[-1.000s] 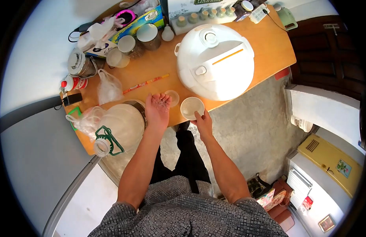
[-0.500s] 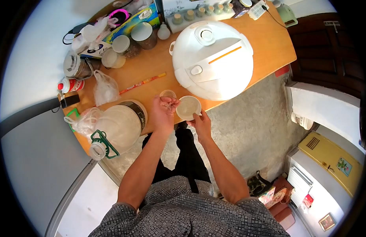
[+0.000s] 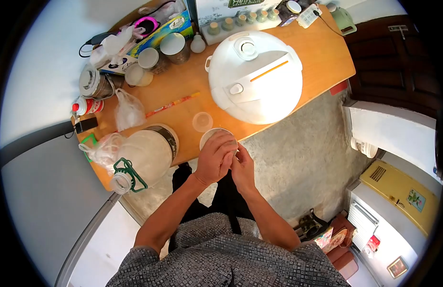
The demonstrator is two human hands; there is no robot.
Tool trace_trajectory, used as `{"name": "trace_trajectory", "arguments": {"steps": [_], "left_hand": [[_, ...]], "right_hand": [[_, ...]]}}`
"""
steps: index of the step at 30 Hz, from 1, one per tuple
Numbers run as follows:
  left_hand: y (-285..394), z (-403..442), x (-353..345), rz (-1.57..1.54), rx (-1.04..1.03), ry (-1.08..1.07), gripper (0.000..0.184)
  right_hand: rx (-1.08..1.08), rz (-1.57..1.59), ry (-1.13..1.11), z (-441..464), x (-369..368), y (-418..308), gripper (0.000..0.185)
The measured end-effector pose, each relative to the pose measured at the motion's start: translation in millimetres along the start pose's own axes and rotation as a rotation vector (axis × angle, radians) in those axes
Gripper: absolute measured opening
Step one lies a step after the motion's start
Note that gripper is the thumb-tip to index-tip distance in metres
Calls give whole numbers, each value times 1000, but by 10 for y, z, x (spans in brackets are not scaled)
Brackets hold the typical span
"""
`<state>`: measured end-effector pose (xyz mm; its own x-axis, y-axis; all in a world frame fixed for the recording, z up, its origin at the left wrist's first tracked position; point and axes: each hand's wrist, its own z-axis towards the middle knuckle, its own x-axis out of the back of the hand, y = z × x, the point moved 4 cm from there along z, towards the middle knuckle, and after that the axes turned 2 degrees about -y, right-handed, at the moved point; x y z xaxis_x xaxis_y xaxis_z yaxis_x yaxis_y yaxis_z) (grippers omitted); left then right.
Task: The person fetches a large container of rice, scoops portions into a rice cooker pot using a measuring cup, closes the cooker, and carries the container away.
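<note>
My right hand (image 3: pixel 242 168) grips the near right side of a round white cup (image 3: pixel 206 138), thumb up by the rim. Palm down, my left hand (image 3: pixel 214 160) lies over the cup's mouth with its fingers bent and pressed together; what is under them is hidden, as is most of the cup's inside. Just beyond the hands a small translucent round cup or lid (image 3: pixel 202 122) rests on the wooden table (image 3: pixel 183 110).
A large white rice cooker (image 3: pixel 257 103) stands beyond my right hand. To the left are a big plastic water jug (image 3: pixel 147 153) with a green handle, a knotted plastic bag (image 3: pixel 129 112) and a thin orange-red packet (image 3: pixel 171 104). Several lidded jars (image 3: pixel 173 48) line the back.
My left hand has turned from palm up, with small grains on it, to palm down over the cup. The cup has come slightly nearer and left with my right hand.
</note>
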<state>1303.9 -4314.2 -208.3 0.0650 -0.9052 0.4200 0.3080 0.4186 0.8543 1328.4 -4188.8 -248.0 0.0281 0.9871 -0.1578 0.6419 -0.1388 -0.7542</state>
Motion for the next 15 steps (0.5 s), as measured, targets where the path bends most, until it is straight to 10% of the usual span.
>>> {"name": "trace_trajectory", "arguments": {"steps": [15], "left_hand": [[169, -100, 62, 324, 46, -295, 52]], "right_hand": [[17, -24, -27, -179, 10, 119, 41]]}}
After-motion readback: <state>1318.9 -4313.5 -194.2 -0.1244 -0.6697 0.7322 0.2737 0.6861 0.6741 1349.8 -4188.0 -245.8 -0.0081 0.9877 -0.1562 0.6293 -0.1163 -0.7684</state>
